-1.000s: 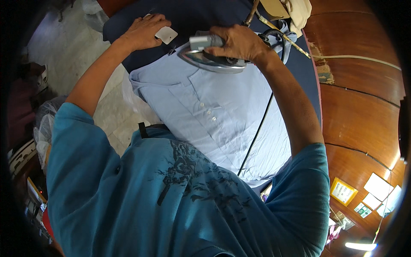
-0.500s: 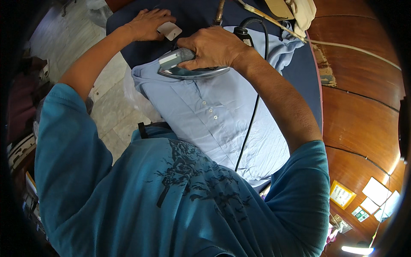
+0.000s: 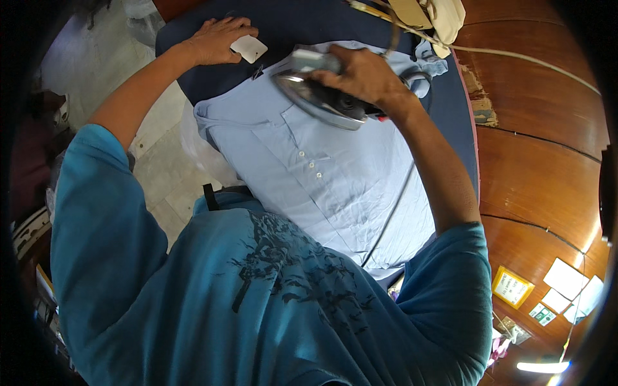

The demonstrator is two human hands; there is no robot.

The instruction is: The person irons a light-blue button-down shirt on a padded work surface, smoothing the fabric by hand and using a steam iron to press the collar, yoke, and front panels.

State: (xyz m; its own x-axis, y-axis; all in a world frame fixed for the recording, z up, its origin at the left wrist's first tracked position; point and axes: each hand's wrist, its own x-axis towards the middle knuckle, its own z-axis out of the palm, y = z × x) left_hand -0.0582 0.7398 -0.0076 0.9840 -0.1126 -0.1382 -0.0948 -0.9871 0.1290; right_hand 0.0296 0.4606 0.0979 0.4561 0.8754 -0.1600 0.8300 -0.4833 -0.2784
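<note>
Iron of silver metal [image 3: 318, 103] is gripped by the right hand [image 3: 367, 72], fingers curled, over a pale-blue garment [image 3: 351, 199] on the navy table [image 3: 296, 26]. Left hand [image 3: 214, 45]: pinching of white card [image 3: 249, 49] cannot be confirmed.

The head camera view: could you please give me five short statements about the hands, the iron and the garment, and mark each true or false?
1. The right hand grips the iron. True.
2. The left hand grips the iron too. False: it is at a small white tag; whether it grips the tag is unclear.
3. The light blue garment has white buttons. True.
4. The iron is to the left of the left hand. False: it is to the right.
5. The person's sleeves are red. False: they are blue.
</note>
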